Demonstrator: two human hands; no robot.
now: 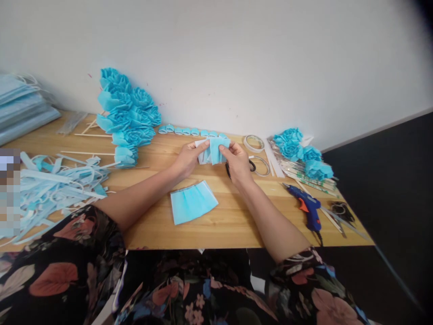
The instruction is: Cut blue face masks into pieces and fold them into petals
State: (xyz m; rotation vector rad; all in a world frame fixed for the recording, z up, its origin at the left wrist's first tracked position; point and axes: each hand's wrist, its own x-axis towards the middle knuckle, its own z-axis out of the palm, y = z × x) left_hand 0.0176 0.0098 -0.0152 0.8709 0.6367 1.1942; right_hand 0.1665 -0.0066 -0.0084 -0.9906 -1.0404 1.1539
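Between my two hands, above the middle of the table, is a folded piece of blue and white face-mask fabric [218,151]. My left hand [189,158] pinches its left, whitish side between thumb and fingers. At its right side, my right hand [237,159] grips the blue part with the thumb on top. Nearer to me, a flat blue mask piece [193,203] with a white edge lies on the wood. Black-handled scissors [228,170] lie partly hidden behind my right hand.
Blue fabric roses [130,110] are heaped at the left, above cut mask strips [64,189]. Rolled blue pieces [186,131] line the wall. Tape [253,143], wrapped roses [292,146] and a blue glue gun [309,210] lie right. Stacked masks [23,108] stand far left.
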